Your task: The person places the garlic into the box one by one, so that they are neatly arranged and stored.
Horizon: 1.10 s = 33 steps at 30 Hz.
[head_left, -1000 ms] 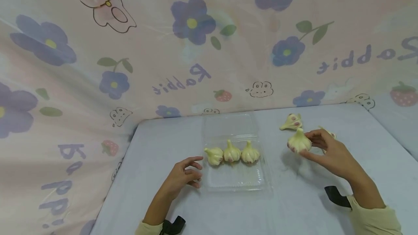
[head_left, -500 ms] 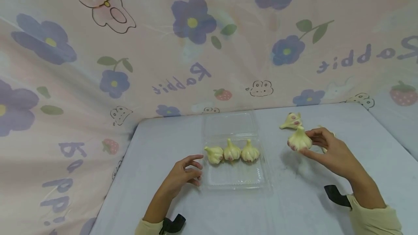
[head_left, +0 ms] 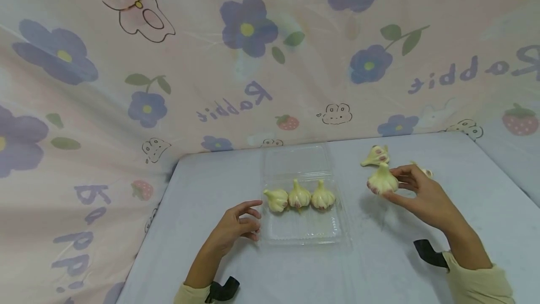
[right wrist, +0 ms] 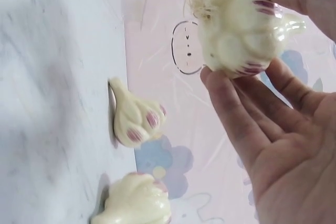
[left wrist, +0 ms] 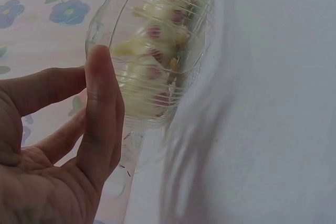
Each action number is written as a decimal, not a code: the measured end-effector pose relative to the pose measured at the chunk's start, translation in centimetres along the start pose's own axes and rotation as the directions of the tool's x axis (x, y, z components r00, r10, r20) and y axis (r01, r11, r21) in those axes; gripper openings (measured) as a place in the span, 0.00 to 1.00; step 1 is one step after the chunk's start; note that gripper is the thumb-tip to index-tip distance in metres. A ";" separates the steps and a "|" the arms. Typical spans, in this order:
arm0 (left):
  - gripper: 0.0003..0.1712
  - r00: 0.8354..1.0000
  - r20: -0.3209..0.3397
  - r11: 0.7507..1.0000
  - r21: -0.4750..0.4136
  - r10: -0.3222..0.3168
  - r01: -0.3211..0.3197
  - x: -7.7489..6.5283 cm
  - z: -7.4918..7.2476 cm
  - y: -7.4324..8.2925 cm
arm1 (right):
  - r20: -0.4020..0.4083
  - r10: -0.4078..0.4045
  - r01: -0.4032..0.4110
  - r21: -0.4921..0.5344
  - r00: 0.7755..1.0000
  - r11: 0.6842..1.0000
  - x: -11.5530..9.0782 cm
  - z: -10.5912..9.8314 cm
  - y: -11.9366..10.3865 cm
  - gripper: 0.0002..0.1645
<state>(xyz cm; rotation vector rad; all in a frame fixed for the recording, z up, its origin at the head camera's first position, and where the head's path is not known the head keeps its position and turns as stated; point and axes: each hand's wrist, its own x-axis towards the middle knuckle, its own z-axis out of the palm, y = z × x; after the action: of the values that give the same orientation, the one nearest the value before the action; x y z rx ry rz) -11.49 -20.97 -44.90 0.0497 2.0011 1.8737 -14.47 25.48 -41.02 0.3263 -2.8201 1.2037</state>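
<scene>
Right hand (head_left: 426, 198): grasping. Thumb and fingers pinch one bulb (head_left: 382, 181) of garlic from opposite sides, holding it above the table (head_left: 379, 266). The stem points up; the right wrist view shows roots on the underside and purple streaks on the skin.

Left hand (head_left: 237, 226): released, nothing in its grasp. Fingers are loosely bent, with the tips at the near side wall of the transparent box (head_left: 303, 239); whether they touch it cannot be determined.

The box lies between the hands, nearer the left. Its lid (head_left: 297, 159) is laid back flat, farther from the person than both hands. Inside, three bulbs sit in a row along the lid side. The first bulb (head_left: 277, 201), nearest the left hand, is tipped with its stem towards that hand's side. The middle bulb (head_left: 299, 195) and the third bulb (head_left: 323, 196), nearest the right hand, have stems up.

Two loose bulbs lie on the table beyond the right hand. The far bulb (head_left: 377, 155) is on its side, behind the held one. The other, the rear bulb (head_left: 427, 172), is partly hidden by the right hand.
</scene>
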 end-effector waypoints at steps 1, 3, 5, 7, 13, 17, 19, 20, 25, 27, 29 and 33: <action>0.38 1.000 0.002 1.000 -0.001 0.001 -0.001 0.0 0.0 0.0 | 0.003 0.001 -0.001 0.005 1.000 1.000 0.0 0.1 -0.1 0.34; 0.38 1.000 0.005 1.000 -0.006 0.001 -0.001 0.1 -0.1 -0.1 | 0.011 0.003 -0.003 0.015 1.000 1.000 0.1 0.5 -0.3 0.34; 0.38 1.000 0.003 1.000 -0.008 -0.002 0.002 0.1 -0.1 -0.2 | 0.015 -0.002 0.001 0.021 1.000 1.000 0.1 0.8 -0.5 0.33; 0.38 1.000 0.000 1.000 -0.010 -0.006 0.006 0.1 0.0 -0.2 | 0.019 -0.008 0.008 0.024 1.000 1.000 0.2 1.1 -0.7 0.33; 0.37 1.000 -0.010 1.000 -0.013 -0.012 0.012 0.2 -0.1 -0.2 | 0.047 -0.033 0.031 0.038 0.998 0.999 0.4 2.0 -1.4 0.32; 0.36 1.000 -0.007 1.000 -0.013 -0.012 0.012 0.2 -0.1 -0.1 | 0.049 -0.055 0.053 0.052 0.997 0.997 0.5 2.7 -1.8 0.31; 0.36 1.000 -0.005 1.000 -0.011 -0.014 0.014 0.1 -0.1 -0.2 | 0.043 -0.065 0.063 0.058 0.997 0.996 0.6 3.2 -2.0 0.31; 0.37 1.000 -0.005 1.000 -0.011 -0.016 0.016 0.0 -0.1 -0.2 | 0.045 -0.070 0.067 0.063 0.997 0.996 0.6 3.4 -2.0 0.31; 0.37 1.000 -0.009 1.000 -0.012 -0.022 0.022 -0.3 -0.2 -0.5 | 0.051 -0.097 0.092 0.091 0.994 0.992 0.8 4.5 -2.5 0.32; 0.37 1.000 -0.004 1.000 -0.014 -0.015 0.015 -0.3 -0.3 -0.6 | 0.047 -0.107 0.102 0.099 0.993 0.990 0.9 4.8 -2.7 0.33; 0.37 1.000 0.003 1.000 -0.012 -0.003 0.003 -0.2 -0.3 -0.6 | 0.042 -0.112 0.107 0.108 0.993 0.988 1.0 5.0 -2.9 0.33; 0.37 1.000 0.006 1.000 -0.007 0.007 -0.007 0.1 -0.3 -0.3 | 0.048 -0.116 0.109 0.116 0.992 0.987 1.2 5.3 -3.2 0.35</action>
<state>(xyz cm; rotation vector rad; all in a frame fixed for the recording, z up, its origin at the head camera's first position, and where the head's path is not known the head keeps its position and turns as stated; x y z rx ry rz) -11.58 -21.25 -45.24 0.0599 1.9928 1.8825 -14.77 19.31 -42.23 0.5257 -2.7415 1.3530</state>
